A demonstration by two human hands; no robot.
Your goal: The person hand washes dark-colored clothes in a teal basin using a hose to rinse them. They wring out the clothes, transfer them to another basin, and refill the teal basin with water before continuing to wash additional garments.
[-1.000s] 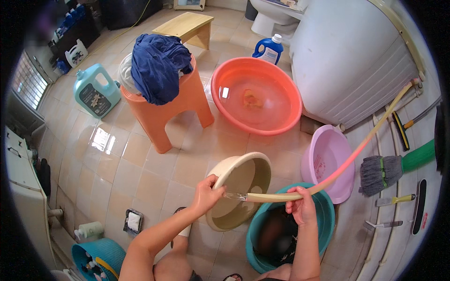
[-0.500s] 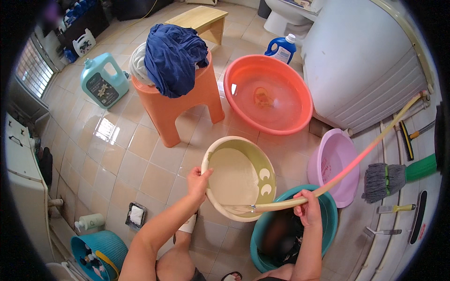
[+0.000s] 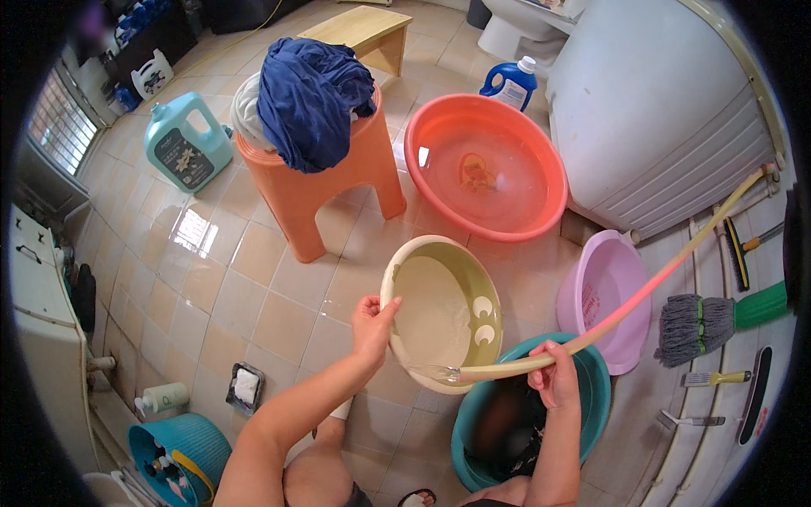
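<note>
Fingers of your left hand (image 3: 372,325) clamp the tilted cream plastic basin (image 3: 441,311) at centre frame, so water runs off; your right hand (image 3: 556,378) grips the pink-to-yellow hose (image 3: 625,306), aiming inside.

Centre of frame: round cream-yellow plastic basin (image 3: 443,313), pale beige inside, with two white oval marks near its right rim. Lower centre: long flexible hose (image 3: 608,319), yellowish at its lower end and shading to pink toward the upper right. Lower right: round teal plastic tub (image 3: 591,397), its contents dark, possibly black cloth. Upper centre: round coral-red plastic basin (image 3: 486,169). Right: lilac plastic bowl (image 3: 604,296). Upper left: orange plastic stool (image 3: 317,186) bearing navy-blue crumpled cloth (image 3: 308,97). Floor: beige square tiles (image 3: 220,287).
</note>
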